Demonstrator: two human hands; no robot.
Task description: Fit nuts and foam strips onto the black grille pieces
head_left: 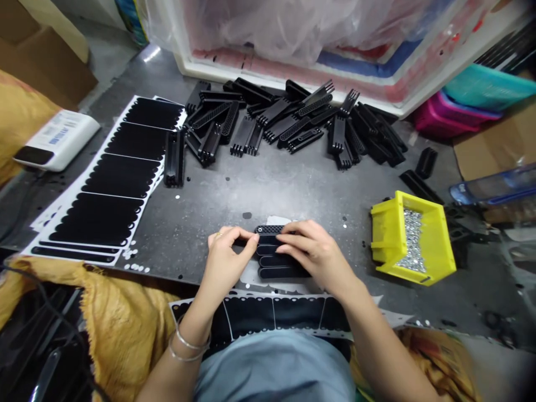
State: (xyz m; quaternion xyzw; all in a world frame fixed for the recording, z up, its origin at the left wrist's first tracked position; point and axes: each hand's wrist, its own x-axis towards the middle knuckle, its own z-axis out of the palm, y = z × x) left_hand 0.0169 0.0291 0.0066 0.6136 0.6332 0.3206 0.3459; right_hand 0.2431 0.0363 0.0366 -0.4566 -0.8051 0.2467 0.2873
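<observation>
left hand [226, 261] and right hand [314, 251] closed from either side on a black slotted plastic vent piece [272, 229], held between them above the front of a grey bench [196, 223]. die-cut black foam pads [280, 262] lie under the fingers. step in hand: apparently seating pads; next move seems to call for even pressure.

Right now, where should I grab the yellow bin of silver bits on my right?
Take the yellow plastic bin by the top edge of its near wall, coming from your side with your right hand. That wall is straight and faces you. The small silver parts lie loose in its open top, so a thumb over the rim should help keep it level.
</observation>
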